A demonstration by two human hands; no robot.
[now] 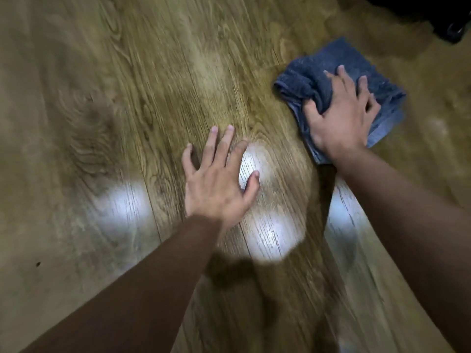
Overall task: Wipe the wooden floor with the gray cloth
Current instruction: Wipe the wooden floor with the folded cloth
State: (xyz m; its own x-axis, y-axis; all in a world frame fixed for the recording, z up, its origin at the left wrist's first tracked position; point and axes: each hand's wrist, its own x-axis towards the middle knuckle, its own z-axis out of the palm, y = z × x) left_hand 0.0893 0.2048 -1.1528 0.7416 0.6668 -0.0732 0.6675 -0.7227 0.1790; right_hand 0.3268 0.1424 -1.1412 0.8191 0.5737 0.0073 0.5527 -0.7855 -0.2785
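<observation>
2 hands: right hand (342,115) grips gray cloth (341,72); left hand (219,179) spread.

Beyond my right hand (341,115), far off past its fingertips and to the right, a black object (433,16) fills the corner; it is blurred, and I cannot tell what it is. Three pale patches of glare lie nearer to me: one (122,202) left of my left hand (219,184), one (270,233) just beside that wrist on its right, and one (341,207) under my right forearm. A small dark speck (38,263) sits well to the left of my left arm.
</observation>
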